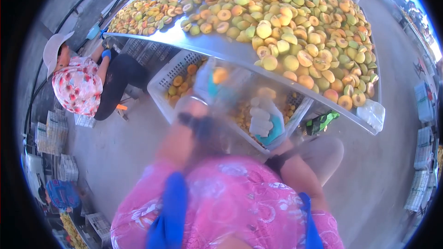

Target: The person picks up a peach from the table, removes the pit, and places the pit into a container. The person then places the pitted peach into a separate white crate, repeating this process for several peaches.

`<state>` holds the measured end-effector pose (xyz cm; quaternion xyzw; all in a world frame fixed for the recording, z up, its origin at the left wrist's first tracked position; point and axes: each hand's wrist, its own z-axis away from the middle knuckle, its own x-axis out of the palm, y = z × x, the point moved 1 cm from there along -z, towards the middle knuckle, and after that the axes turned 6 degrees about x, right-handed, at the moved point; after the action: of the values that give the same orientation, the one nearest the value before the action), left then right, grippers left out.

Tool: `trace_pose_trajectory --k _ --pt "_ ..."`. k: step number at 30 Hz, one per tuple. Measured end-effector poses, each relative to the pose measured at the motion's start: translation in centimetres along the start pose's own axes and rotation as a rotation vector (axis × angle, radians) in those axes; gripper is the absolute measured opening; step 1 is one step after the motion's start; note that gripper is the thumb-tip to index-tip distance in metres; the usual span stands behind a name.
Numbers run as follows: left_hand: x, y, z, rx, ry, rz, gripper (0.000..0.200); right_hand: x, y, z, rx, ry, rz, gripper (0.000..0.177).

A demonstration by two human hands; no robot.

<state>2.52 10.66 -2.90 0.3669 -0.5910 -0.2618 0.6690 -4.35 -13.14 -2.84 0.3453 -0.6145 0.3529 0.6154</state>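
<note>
My left hand (208, 85), in a pale glove with a teal palm, is smeared by motion over the crates below the table edge. An orange-yellow apricot (220, 74) shows at its fingers, seemingly held. To its right, my right hand (264, 119) wears a white and teal glove, its fingers curled in. A blurred yellowish patch shows at its fingertips; what it grips is hidden. Beneath the hands are a white plastic crate (159, 82) with apricots at the left and a crate (302, 110) with smaller orange pieces at the right.
A metal table (230, 50) in front bears a heap of whole and halved apricots (295, 27). A clear plastic bag (370, 114) sits at its right corner. A green and black packet (321, 122) lies below. A co-worker (76, 85) sits at the left; stacked crates (422, 147) stand right.
</note>
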Motion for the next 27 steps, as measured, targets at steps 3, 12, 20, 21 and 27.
trace_pose_trajectory --k 3,12,20,21,27 --pt "0.8 4.3 -1.0 0.464 0.165 -0.965 0.040 -1.7 -0.8 -0.1 -0.046 0.006 -0.002 0.039" --pt "10.9 -4.4 -4.6 0.839 -0.649 -1.511 0.036 -3.8 -1.7 -0.5 -0.001 -0.014 0.144 0.035" --pt "9.5 -2.5 -7.8 0.152 -0.473 -1.233 0.045 -0.7 -1.5 1.1 -0.104 0.234 0.256 0.033" --pt "9.4 -2.3 -7.7 -0.041 -0.383 -0.855 0.045 -0.3 -1.8 1.3 -0.152 0.261 0.339 0.031" --pt "10.5 -1.8 -1.4 -0.179 -0.325 -0.160 0.038 0.2 -4.3 -0.2 -0.636 0.456 0.832 0.024"
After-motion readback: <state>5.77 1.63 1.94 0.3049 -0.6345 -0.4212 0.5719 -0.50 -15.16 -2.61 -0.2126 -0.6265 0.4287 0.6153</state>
